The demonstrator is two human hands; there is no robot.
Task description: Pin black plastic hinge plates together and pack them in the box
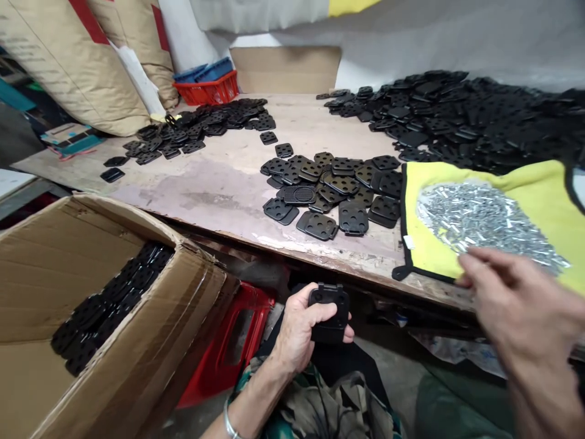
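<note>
My left hand [297, 332] is wrapped round a black plastic pedal-shaped plate [329, 305], its thumb pressed on the face, above my lap. The plate has a small hinge-like tab along its top edge. Over the table's front edge, my right hand [512, 286] has thumb and forefinger pinched together at the near side of a heap of small silver metal pins [489, 216]. What lies between those fingertips is too small to make out. The pins rest on a yellow cloth [534, 183] with black trim. Left of the cloth lies a loose cluster of similar black plates [340, 183].
A large pile of black plates [457, 116] covers the back right, and a smaller pile [205, 125] sits back left. Red and blue baskets [208, 88] stand near big paper sacks [73, 61]. An open cardboard box [192, 268] holding plates is at left, beside a red stool [233, 341].
</note>
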